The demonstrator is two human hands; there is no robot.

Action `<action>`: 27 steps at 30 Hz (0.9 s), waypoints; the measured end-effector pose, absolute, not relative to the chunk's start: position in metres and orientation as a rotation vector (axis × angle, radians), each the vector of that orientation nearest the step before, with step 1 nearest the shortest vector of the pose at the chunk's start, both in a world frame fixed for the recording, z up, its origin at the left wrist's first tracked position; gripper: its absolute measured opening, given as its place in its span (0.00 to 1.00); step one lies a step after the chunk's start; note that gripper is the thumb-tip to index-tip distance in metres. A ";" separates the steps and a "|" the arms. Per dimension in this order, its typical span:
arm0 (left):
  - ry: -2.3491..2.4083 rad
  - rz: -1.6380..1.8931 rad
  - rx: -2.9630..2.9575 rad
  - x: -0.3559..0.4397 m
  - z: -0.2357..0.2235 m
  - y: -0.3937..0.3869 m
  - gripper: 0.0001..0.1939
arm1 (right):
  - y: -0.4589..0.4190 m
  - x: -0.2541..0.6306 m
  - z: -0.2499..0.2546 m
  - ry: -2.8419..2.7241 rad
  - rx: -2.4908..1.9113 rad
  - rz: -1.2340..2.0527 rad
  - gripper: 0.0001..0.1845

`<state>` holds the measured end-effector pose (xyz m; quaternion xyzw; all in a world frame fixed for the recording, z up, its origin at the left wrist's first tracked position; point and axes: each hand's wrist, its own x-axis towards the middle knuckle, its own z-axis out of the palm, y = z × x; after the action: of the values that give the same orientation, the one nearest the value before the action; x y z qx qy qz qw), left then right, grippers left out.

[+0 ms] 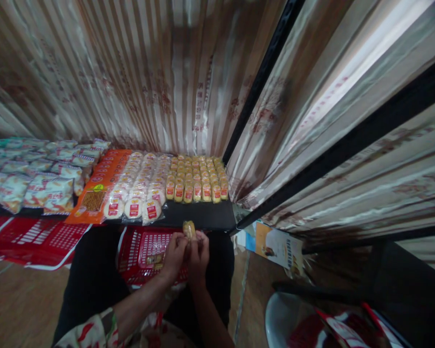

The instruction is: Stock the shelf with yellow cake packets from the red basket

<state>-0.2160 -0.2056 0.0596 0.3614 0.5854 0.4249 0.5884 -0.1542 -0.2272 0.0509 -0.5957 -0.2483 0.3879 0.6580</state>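
Observation:
Both my hands are closed round one small yellow wrapped snack cake (189,230), held upright over my lap. My left hand (176,253) pinches its left side and my right hand (198,251) grips the right. Beneath them, between my knees, sits a red plastic basket (130,251) with a few more yellow snack cakes (155,261) inside. Rows of similar yellow snack cakes (196,179) with red labels stand on the black shelf (203,215) ahead. Left of those lie clear-wrapped round white crackers (134,208).
An orange snack bag (97,193) and many white snack packets (39,183) fill the shelf's left. Another red basket (39,239) is below. Black metal bars (261,82) cross before a striped curtain (148,72). On the floor at right are a cardboard carton (275,244) and a pale tub (281,314).

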 end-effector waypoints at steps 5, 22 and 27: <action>1.331 0.978 0.834 -0.213 0.066 -0.202 0.17 | -0.223 -0.152 0.047 -0.587 -1.274 0.914 0.23; 1.268 0.979 0.826 -0.205 0.055 -0.188 0.20 | -0.210 -0.141 0.035 -0.607 -1.192 0.924 0.22; 1.245 0.957 0.860 -0.206 0.052 -0.183 0.20 | -0.208 -0.138 0.033 -0.576 -1.172 0.964 0.24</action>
<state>-0.2064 -0.1833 0.0521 0.3747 0.5425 0.4172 0.6255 -0.1378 -0.2081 0.0326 -0.5238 -0.2575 0.4308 0.6883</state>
